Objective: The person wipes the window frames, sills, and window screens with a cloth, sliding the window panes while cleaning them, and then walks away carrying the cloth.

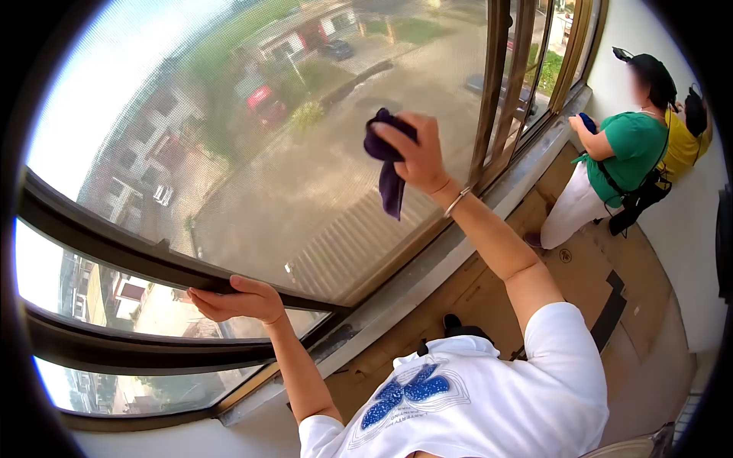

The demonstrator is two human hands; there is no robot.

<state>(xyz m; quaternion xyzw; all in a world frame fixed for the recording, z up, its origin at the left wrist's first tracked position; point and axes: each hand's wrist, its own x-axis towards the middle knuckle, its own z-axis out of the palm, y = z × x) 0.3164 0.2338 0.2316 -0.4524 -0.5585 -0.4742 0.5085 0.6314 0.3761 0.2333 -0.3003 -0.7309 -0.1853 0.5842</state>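
Note:
A dark purple cloth (392, 172) is bunched in my right hand (416, 153), which is raised in front of the large screened window pane (343, 175). One end of the cloth hangs down below the fingers. My left hand (244, 300) is lower and to the left, against the dark window frame bar (153, 263), with its fingers stretched out and the thumb apart. Nothing shows in the left hand. A thin bracelet is on my right wrist.
At the right a person in a green top (634, 137) stands near the window, holding something blue, with another person in yellow (682, 145) behind. A sill (458, 244) runs below the window. Brown sheets (573, 267) cover part of the floor.

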